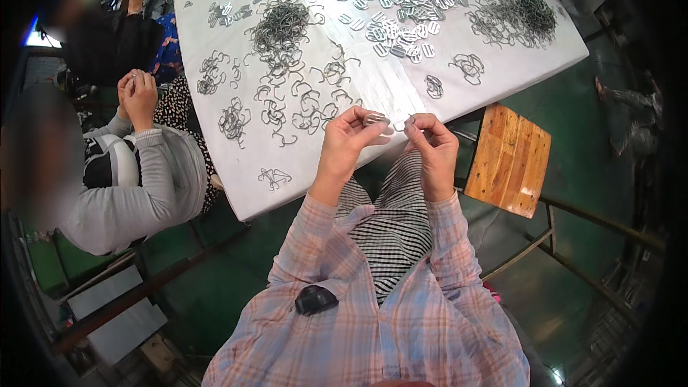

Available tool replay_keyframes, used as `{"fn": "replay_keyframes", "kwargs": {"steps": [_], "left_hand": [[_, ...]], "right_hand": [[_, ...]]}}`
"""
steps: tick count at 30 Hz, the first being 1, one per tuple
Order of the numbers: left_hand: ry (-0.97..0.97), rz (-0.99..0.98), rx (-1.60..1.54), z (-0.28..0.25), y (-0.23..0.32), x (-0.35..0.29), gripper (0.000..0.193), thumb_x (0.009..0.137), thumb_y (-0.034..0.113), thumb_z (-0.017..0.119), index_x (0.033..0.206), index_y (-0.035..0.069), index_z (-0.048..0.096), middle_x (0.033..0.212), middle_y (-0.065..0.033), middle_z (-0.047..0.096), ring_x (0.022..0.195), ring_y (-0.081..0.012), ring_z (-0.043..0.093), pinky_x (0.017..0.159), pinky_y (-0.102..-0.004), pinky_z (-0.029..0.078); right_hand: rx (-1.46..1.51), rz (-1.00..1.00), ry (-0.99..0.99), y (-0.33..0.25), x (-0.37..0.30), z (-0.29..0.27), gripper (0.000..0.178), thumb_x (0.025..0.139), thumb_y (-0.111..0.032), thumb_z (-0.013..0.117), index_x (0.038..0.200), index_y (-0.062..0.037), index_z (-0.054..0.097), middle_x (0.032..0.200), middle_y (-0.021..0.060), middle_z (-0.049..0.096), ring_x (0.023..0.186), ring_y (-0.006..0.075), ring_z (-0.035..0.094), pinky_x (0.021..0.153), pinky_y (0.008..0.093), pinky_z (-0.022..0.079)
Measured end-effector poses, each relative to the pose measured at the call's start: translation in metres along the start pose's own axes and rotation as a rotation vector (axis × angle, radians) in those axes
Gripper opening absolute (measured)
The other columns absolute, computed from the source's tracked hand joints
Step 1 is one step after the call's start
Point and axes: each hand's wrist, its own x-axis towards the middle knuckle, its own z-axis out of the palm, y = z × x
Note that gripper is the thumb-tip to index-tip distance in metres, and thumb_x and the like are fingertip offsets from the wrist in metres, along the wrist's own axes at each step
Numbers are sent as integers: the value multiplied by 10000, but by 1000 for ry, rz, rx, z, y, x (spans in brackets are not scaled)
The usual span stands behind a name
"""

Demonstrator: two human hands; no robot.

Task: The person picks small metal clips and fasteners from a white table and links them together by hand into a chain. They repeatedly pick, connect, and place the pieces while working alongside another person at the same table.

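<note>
My left hand [345, 145] pinches a flat, oval metal slide buckle [375, 120] with slots, just above the near edge of the table. Close to its right, my right hand [436, 152] has thumb and forefinger closed on a thin bent wire hook [401, 126]. The hook's end comes near the buckle; whether the two touch, I cannot tell. Ahead of my hands, many loose wire hooks [308, 107] are scattered on the white tabletop [215, 190]. Beyond them lies a wide heap of silver slide buckles [401, 0].
Dense piles of wire hooks [282, 25] stand left of the buckles, and another hook pile [527, 18] lies at far right. A wooden stool [509, 161] is by the table's right edge. Along the left side sit two people, the nearer in a grey sleeve [154, 183].
</note>
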Motion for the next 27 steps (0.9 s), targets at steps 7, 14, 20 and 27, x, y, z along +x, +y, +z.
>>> {"fn": "replay_keyframes", "kwargs": {"steps": [7, 14, 20, 27], "left_hand": [[182, 256, 600, 21, 10, -15, 309, 829, -45, 702, 1135, -9, 669, 881, -52, 691, 805, -102, 659, 678, -224, 550], [239, 222, 657, 34, 12, -19, 472, 790, -24, 734, 1241, 11, 596, 848, -27, 692, 795, -79, 652, 640, -201, 514], [226, 204, 627, 36, 5, -16, 566, 775, -33, 741, 1303, 4, 540, 822, -27, 682, 780, -79, 652, 666, -206, 517], [19, 260, 847, 24, 0, -4, 458, 781, -24, 711, 1229, 35, 636, 892, -63, 706, 824, -117, 660, 695, -250, 542]], "right_hand": [[-85, 32, -88, 1, 8, 5, 69, 862, -35, 741, 891, -22, 680, 972, 4, 638, 798, 55, 587, 652, 193, 480], [-70, -79, -102, 5, 13, 3, 87, 831, -2, 749, 860, 2, 667, 973, 44, 642, 891, 116, 602, 817, 254, 466], [-245, -141, -79, 3, 12, -10, 95, 808, 21, 750, 845, 5, 664, 985, 63, 641, 918, 134, 598, 862, 261, 445], [57, -39, -54, -9, 5, -4, 116, 816, 60, 723, 852, 8, 626, 989, 85, 648, 917, 145, 625, 832, 272, 495]]}}
